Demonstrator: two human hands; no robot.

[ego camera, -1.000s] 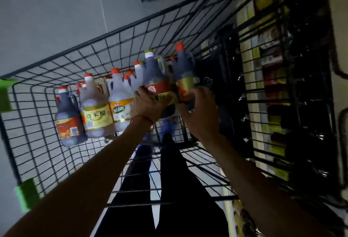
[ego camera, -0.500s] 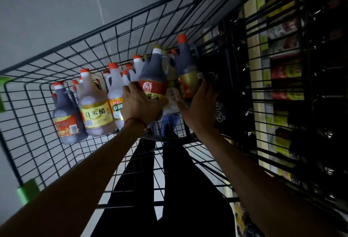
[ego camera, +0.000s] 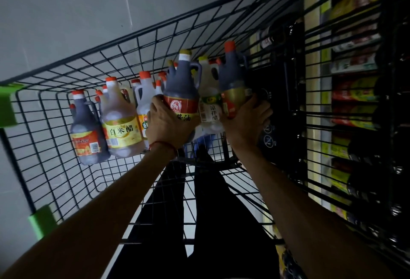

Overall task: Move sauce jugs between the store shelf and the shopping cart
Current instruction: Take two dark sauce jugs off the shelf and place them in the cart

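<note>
1. Wrapping low round the red-labelled dark jug point(ego camera: 183, 86), the left hand point(ego camera: 170, 128) grasps its wide body, probably for a firmer hold on a heavy bottle than the small handle gives.
2. The right hand point(ego camera: 246, 123) clasps the gold-labelled dark jug point(ego camera: 233, 79) the same way.
3. Both jugs are inside the shopping cart point(ego camera: 155, 32), in the row with the amber jug point(ego camera: 121, 119). The store shelf point(ego camera: 355, 57) lies beyond the right wire wall.
4. Compared with a second ago, the gripped jugs sit further apart, exposing the label of the pale jug point(ego camera: 210, 105) between them.
</note>
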